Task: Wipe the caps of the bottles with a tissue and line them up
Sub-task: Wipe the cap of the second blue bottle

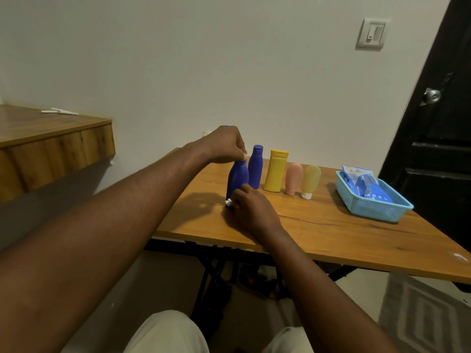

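Blue bottle (237, 178) neck in left fingers (240, 149)

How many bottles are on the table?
5, in a row: blue bottle in the left hand, second blue bottle, yellow bottle, pink tube, pale yellow tube. The basket could hide more.

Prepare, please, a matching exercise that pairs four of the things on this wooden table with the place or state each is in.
Things:
1. tall yellow plastic bottle
2. pale yellow translucent squeeze tube
3. light blue plastic mesh basket
4. crumpled white tissue

Places or states:
A. pinched in the right hand
B. standing on its white cap
C. holding blue packets
D. between a dark blue plastic bottle and a pink squeeze tube

Pairs: 1-D, 2-B, 3-C, 4-A.
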`<move>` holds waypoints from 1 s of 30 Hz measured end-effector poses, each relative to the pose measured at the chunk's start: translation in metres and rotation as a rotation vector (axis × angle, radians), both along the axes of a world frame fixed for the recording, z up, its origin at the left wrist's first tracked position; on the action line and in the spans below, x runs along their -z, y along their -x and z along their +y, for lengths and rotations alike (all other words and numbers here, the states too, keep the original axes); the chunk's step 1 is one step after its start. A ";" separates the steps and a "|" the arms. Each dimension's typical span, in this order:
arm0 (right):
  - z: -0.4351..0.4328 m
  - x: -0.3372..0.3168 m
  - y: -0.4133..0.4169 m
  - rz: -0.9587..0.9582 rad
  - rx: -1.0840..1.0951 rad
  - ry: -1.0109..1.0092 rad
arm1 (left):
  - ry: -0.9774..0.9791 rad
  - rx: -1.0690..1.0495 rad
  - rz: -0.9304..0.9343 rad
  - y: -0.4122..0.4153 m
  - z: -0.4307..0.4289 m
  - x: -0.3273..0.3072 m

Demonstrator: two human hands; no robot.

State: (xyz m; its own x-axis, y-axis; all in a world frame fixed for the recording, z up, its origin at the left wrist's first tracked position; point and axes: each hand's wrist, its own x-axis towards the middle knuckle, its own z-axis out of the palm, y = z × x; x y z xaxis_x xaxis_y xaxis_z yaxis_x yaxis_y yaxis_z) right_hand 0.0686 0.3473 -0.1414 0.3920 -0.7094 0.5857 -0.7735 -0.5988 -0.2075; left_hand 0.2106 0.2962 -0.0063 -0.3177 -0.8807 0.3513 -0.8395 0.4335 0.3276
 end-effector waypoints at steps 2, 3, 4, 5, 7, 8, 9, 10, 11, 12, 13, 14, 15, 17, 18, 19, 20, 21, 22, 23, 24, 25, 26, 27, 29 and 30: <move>-0.002 0.001 0.000 0.043 -0.035 0.073 | 0.006 -0.001 -0.010 0.001 -0.001 0.000; -0.003 0.002 0.000 0.066 -0.044 0.114 | 0.011 -0.004 -0.012 0.001 -0.001 0.000; -0.005 0.004 0.000 0.074 -0.037 0.148 | 0.013 -0.007 -0.015 0.002 -0.001 0.001; -0.006 0.005 0.000 0.062 -0.017 0.176 | 0.016 -0.010 -0.019 0.003 -0.001 0.001; -0.006 0.006 0.000 0.027 0.030 0.209 | 0.019 -0.011 -0.022 0.002 -0.001 0.001; -0.007 0.006 -0.001 0.021 0.040 0.217 | 0.017 -0.010 -0.022 0.001 0.000 0.000; -0.007 0.006 -0.001 0.020 0.042 0.221 | 0.014 -0.009 -0.023 0.001 0.000 0.000; -0.007 0.005 -0.001 0.017 0.041 0.223 | 0.012 -0.006 -0.024 0.000 0.000 -0.001; -0.008 0.005 -0.002 0.012 0.038 0.220 | 0.010 -0.004 -0.025 0.000 0.000 -0.001; -0.008 0.004 -0.001 0.014 0.029 0.212 | 0.007 -0.002 -0.024 0.000 0.000 -0.001; -0.008 0.003 -0.001 0.034 0.016 0.191 | 0.004 -0.002 -0.022 0.000 0.001 -0.002; -0.008 0.003 -0.001 0.068 0.000 0.162 | 0.001 -0.004 -0.022 0.000 0.001 -0.002; -0.007 0.002 -0.001 0.103 -0.019 0.128 | -0.001 -0.005 -0.021 0.000 0.001 -0.002; -0.005 0.001 -0.001 0.152 -0.053 0.056 | -0.008 -0.003 -0.016 0.000 0.001 -0.002; -0.005 0.000 -0.001 0.161 -0.058 0.025 | -0.013 0.001 -0.016 0.000 0.002 -0.002; -0.005 0.000 -0.001 0.157 -0.060 0.007 | -0.019 0.002 -0.014 0.000 0.002 -0.002; -0.005 0.000 0.000 0.146 -0.065 0.005 | -0.022 0.002 -0.011 0.000 0.002 -0.003; -0.005 0.000 0.000 0.139 -0.070 0.018 | -0.024 0.000 -0.008 0.000 0.002 -0.003; -0.006 0.001 0.000 0.134 -0.072 0.050 | -0.023 0.000 -0.007 0.000 0.002 -0.003; -0.007 0.002 0.000 0.131 -0.064 0.091 | -0.022 0.000 -0.006 0.000 0.002 -0.003; -0.009 0.003 0.000 0.127 -0.048 0.127 | -0.020 0.000 -0.004 0.000 0.002 -0.003; -0.011 0.004 -0.001 0.118 -0.031 0.158 | -0.019 0.000 0.000 0.001 0.000 -0.003; -0.013 0.005 -0.001 0.111 -0.019 0.192 | -0.017 0.001 0.003 0.000 -0.001 -0.002; -0.015 0.005 -0.002 0.119 -0.012 0.226 | -0.016 0.001 0.006 0.000 -0.001 -0.002; -0.016 0.003 -0.005 0.139 -0.001 0.274 | -0.014 0.004 0.016 -0.003 -0.003 -0.001; -0.017 0.002 -0.007 0.142 0.000 0.285 | -0.015 0.008 0.027 -0.005 -0.005 0.000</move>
